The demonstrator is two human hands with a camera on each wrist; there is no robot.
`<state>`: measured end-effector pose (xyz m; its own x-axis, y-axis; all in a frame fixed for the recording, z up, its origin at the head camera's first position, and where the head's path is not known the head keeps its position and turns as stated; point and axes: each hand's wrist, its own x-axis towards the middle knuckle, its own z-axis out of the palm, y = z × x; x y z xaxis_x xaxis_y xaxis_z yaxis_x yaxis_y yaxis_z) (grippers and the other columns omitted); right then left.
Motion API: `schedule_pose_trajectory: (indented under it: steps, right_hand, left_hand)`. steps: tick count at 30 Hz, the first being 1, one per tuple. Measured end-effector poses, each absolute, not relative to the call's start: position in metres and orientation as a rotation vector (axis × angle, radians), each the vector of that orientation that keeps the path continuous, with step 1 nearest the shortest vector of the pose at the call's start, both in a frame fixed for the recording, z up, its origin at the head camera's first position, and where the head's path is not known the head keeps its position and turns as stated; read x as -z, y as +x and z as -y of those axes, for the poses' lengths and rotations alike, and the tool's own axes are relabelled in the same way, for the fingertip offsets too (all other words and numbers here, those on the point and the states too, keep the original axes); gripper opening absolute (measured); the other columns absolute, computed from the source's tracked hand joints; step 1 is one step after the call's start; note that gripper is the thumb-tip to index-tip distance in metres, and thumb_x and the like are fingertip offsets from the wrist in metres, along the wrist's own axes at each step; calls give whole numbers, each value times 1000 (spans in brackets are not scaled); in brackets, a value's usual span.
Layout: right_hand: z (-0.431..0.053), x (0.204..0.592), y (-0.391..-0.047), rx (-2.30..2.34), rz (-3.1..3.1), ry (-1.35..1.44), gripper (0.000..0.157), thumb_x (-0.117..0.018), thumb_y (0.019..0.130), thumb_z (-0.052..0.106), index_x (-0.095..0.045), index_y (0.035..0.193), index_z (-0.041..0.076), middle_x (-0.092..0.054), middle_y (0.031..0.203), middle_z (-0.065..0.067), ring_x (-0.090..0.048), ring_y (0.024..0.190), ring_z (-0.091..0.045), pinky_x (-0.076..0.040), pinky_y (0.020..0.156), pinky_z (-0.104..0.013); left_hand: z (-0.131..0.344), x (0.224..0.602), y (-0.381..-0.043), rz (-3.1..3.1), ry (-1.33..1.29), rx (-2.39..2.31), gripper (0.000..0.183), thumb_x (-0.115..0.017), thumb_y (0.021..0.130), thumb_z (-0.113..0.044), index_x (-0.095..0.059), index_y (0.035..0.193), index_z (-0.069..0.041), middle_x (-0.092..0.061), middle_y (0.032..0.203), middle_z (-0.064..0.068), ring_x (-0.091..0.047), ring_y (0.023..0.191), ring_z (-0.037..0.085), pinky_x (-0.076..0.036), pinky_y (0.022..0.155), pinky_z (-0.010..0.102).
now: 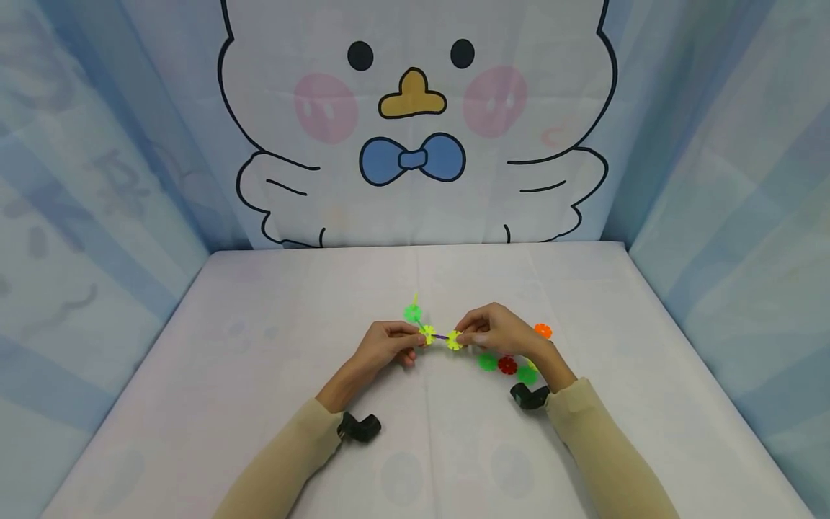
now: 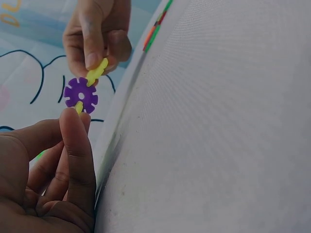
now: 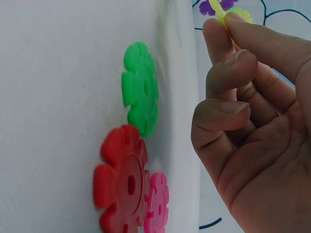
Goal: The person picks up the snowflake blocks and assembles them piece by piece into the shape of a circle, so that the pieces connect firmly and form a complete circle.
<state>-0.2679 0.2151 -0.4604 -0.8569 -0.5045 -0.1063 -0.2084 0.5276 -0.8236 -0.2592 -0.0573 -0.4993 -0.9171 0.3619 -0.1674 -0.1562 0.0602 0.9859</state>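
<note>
Between thumb and index finger, my left hand [image 1: 385, 342] pinches a yellow notched snowflake disc [image 1: 428, 335]. My right hand [image 1: 501, 333] pinches another yellow snowflake disc [image 1: 454, 340] by its edge. A purple snowflake disc [image 2: 81, 95] spans the gap, its slots joined with both yellow ones; it appears edge-on in the head view. Beyond the left fingertips, a green disc [image 1: 413, 313] with a yellow piece [image 1: 416, 298] above it continues the chain. Fingers hide part of each yellow disc.
Loose discs lie on the table near the right wrist: a green one [image 1: 488, 361], a red one [image 1: 508, 365], another green one [image 1: 527, 375] and an orange one [image 1: 543, 331]. A pink disc [image 3: 159, 204] lies beside the red one. Printed curtains stand around the table.
</note>
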Motion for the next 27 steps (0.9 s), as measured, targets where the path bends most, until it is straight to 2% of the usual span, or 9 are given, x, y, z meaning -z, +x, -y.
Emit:
schedule_pose_trajectory:
  steps: [13,27]
  right_hand:
    - [-212,461,-266,1267,-2441,-584,17,-77,97,15,-78,108,2,-80,94,-8,-61,67,-17,-53,60,-24]
    - [-210,463,-267,1259,-2460,-601,12,-79,96,16,-79,101,5,-77,89,-8,-61,70,-16,-53,62,-22]
  left_hand:
    - [58,498,-258,-1985,207,-1911,24,-74,98,-6,-73,116,9,-76,81,-1,-65,60,7,-58,58,21]
    - [59,502,-259,-2005,232,-1899,23,-76,97,-8,-74,112,8,-80,86,4,-64,60,7,-57,58,21]
